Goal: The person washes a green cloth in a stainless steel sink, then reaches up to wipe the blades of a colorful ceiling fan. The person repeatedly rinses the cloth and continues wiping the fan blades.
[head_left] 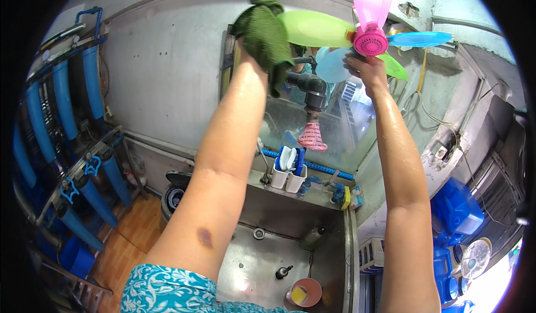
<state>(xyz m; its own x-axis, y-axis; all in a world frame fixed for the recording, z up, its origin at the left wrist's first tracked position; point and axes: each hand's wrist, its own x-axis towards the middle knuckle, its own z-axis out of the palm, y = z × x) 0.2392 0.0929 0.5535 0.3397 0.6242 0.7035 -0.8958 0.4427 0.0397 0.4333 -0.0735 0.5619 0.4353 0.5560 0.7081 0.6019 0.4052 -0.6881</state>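
Note:
Overhead hangs a small fan with a pink hub [370,40] and pink, blue, light blue and green blades. A dark green cloth [262,31] covers most of my left hand [244,58], which is closed on it. The cloth touches the outer end of the long green blade [318,29]. My right hand [367,70] reaches up just below the hub. Its fingers wrap round the inner part of the light blue blade [334,64]. Both arms are raised, and the cloth hides the left fingers.
Below is a steel sink [245,263] with a pink bowl [307,292] and a dark bottle [312,237]. White holders [288,180] stand on its ledge under a black pipe [314,87]. Blue filter housings [65,101] line the left; blue jugs [458,204] stand right.

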